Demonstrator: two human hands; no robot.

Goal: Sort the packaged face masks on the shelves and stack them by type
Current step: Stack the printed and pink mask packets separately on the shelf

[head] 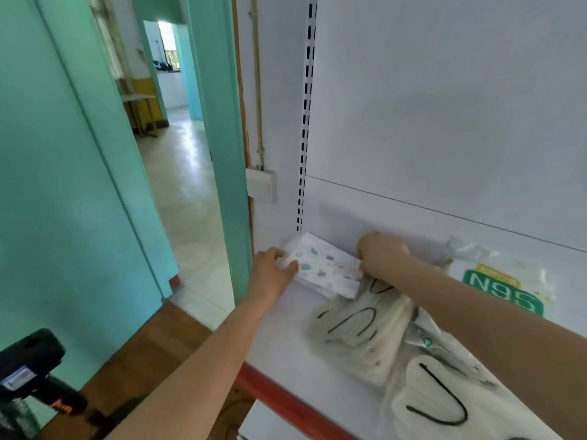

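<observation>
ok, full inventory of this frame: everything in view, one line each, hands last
patterned mask packs: small stack, count unclear, white with blue spots, back left of shelf, held at both ends
cream masks with black ear loops: several packs, count unclear, mid and front of shelf
N95 pack: one, clear bag with green label, right of shelf
shelf: one, white with red front edge
slotted upright: one, white with black slots, above shelf corner
wall switch box: one, white, left of upright
door frame: green, left of shelf
black device: one, bottom left corner
left hand: grips left end of patterned packs
right hand: pinches right end
</observation>
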